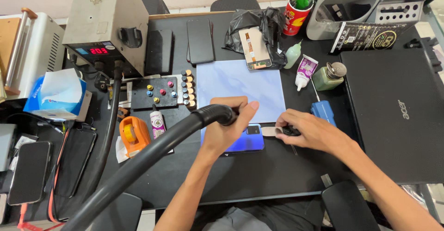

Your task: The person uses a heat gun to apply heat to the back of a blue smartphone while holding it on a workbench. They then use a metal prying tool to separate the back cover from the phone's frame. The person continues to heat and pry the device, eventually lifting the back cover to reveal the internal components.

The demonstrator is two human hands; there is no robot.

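The blue phone (238, 141) lies flat on the black mat (259, 175), long axis running 9 to 3 o'clock, directly beneath the left hand (226, 124), which is wrapped around a black hose nozzle (217, 114). At 3 o'clock the right hand (307, 130) pinches a small dark tool at the phone's end. Beyond lie a pale blue tile (240, 85) and a laptop (395, 106).

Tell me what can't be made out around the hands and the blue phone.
Head view only:
- Blue phone: mostly covered by the left hand.
- Hot-air hose nozzle tip: hidden inside that hand.
- Small dark tool under the right hand: fingers hide its shape.
- Laptop: cut off by the right edge.
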